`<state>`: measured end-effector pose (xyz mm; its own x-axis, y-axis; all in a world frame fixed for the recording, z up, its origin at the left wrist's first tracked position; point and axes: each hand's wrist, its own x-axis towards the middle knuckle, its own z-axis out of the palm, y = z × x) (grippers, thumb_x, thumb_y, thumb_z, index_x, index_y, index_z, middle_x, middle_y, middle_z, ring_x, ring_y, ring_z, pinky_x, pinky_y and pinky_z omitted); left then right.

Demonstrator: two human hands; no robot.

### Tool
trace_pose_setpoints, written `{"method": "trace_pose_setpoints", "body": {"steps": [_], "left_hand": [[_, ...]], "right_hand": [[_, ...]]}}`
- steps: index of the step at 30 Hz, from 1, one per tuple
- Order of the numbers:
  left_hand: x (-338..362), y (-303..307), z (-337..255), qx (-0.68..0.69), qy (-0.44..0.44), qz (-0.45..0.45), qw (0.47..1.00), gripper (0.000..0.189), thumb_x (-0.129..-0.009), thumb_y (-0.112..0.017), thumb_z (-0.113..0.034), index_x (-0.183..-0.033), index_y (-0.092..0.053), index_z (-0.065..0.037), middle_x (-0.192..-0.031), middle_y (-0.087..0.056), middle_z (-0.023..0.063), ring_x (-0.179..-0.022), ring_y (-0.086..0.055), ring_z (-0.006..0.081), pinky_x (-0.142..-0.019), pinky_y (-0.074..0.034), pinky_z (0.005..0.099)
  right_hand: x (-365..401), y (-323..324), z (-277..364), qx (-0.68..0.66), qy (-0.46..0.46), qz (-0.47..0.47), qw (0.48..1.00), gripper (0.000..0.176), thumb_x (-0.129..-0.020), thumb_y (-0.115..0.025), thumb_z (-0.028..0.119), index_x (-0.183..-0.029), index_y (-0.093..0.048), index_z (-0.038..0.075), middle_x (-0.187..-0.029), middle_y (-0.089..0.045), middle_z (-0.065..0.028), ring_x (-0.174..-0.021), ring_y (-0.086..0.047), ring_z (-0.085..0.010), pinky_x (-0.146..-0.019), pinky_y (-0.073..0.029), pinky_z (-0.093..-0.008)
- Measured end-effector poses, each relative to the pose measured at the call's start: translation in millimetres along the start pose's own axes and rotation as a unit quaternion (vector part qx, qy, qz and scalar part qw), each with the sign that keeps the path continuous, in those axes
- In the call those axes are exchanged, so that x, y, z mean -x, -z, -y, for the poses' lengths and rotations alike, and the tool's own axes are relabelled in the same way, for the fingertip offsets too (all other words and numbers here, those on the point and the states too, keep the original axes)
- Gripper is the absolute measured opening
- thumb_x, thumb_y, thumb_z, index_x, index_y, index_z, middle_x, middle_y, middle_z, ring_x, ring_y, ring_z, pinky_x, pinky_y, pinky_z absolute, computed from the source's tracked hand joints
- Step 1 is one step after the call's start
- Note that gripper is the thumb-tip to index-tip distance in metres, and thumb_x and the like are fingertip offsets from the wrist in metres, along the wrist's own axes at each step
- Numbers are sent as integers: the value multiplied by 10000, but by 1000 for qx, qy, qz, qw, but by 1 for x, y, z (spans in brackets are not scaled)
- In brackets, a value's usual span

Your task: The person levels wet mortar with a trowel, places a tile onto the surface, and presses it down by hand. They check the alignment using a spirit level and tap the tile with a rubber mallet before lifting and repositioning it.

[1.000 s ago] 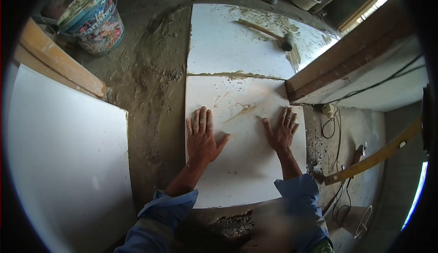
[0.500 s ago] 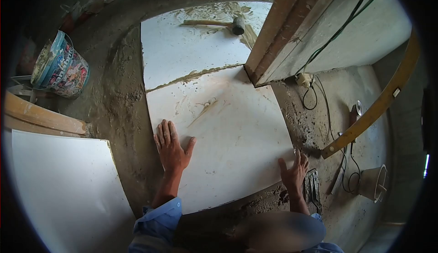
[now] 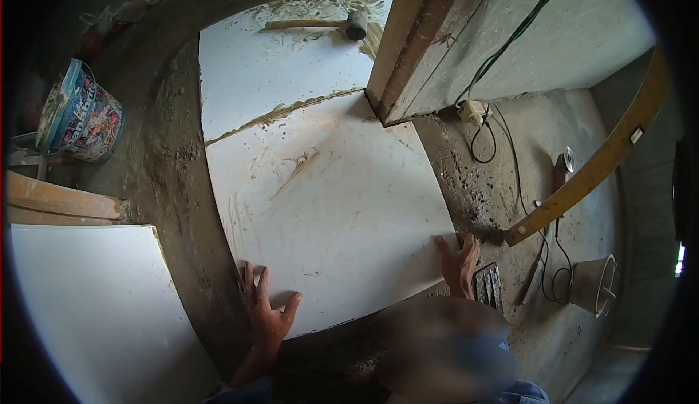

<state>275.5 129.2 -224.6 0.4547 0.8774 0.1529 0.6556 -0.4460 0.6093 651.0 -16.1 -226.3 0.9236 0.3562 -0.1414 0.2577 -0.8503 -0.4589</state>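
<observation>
A large white floor tile (image 3: 342, 215) with smears of wet mortar lies in front of me. My left hand (image 3: 271, 313) is at its near left edge, fingers and thumb spread, the outer fingers along the rim. At the right edge is my right hand (image 3: 459, 264), its thumb on the top face and its fingers bent over the side. Their tips are hidden. Beyond a mortar-filled joint lies another white tile (image 3: 284, 76), muddy at its far end. A mallet (image 3: 355, 25) with a dark head and wooden handle rests on that tile.
A notched trowel (image 3: 488, 286) lies beside my right hand. A yellow level (image 3: 590, 175), an angle grinder (image 3: 564, 165), a bucket (image 3: 591, 286) and cables are to the right. A door frame (image 3: 408, 47) rises ahead. Left are a paint bucket (image 3: 91, 120) and a white panel (image 3: 95, 287).
My left hand has slid back toward me to the tile's near left edge, and fresh smears mark its path. My right hand's fingers have bent over the right edge. The view has shifted slightly.
</observation>
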Motion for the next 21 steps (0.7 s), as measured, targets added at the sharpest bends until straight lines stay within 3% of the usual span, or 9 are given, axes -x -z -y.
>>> {"method": "trace_pose_setpoints", "body": {"steps": [5, 8, 11, 13, 16, 19, 21], "left_hand": [[2, -6, 3, 13, -6, 5, 1000, 802, -771, -839, -291, -1411, -463, 12, -1553, -309, 322, -1428, -332, 489, -1147, -320, 558], [-2, -1, -5, 15, -5, 18, 1000, 807, -783, -826, -305, -1426, -447, 3, -1572, -277, 313, -1457, -273, 491, -1163, -270, 589], [-26, -8, -32, -116, 23, 70, 990, 855, -810, -780, -430, -1463, -413, -17, -1598, -227, 299, -1493, -153, 497, -1157, -134, 680], [-69, -28, -56, -118, 2, 103, 988, 918, -816, -742, -537, -1495, -385, -32, -1601, -226, 291, -1498, -133, 499, -1139, -89, 716], [-162, -83, -71, -86, -117, 59, 988, 917, -848, -708, -535, -1512, -348, -14, -1604, -241, 269, -1499, -180, 461, -1158, -137, 672], [-259, -138, -70, -175, -143, 45, 973, 880, -922, -571, -585, -1535, -310, -10, -1634, -234, 188, -1520, -185, 370, -1193, -119, 638], [-302, -155, -66, -195, -115, 54, 973, 907, -924, -529, -630, -1538, -305, -2, -1628, -257, 184, -1517, -202, 360, -1193, -123, 641]], "right_hand": [[-8, -1, -4, 4, 6, 5, 1000, 586, -767, -815, 400, -1097, -591, -30, -1098, -575, -202, -1098, -517, -371, -997, -393, -473], [-5, 3, 0, 8, 23, 5, 1000, 575, -765, -818, 395, -1077, -586, -28, -1077, -582, -201, -1087, -519, -374, -980, -396, -476], [-7, 3, 5, 7, 41, -4, 999, 559, -763, -823, 382, -1062, -585, -26, -1054, -589, -198, -1072, -523, -376, -963, -398, -477], [-4, 3, 4, 10, 48, -10, 999, 551, -763, -827, 372, -1058, -585, -25, -1044, -592, -195, -1064, -526, -377, -956, -399, -478], [-3, 0, 2, -1, 60, -30, 998, 530, -761, -833, 351, -1053, -588, -17, -1050, -591, -196, -1054, -531, -376, -959, -399, -478], [0, -3, 1, -18, 57, -42, 997, 522, -762, -835, 337, -1077, -597, -5, -1066, -594, -191, -1065, -533, -378, -964, -398, -480], [1, -4, -3, -18, 93, -62, 994, 531, -777, -824, 348, -1120, -602, 8, -1068, -594, -186, -1077, -532, -378, -976, -397, -476]]}}
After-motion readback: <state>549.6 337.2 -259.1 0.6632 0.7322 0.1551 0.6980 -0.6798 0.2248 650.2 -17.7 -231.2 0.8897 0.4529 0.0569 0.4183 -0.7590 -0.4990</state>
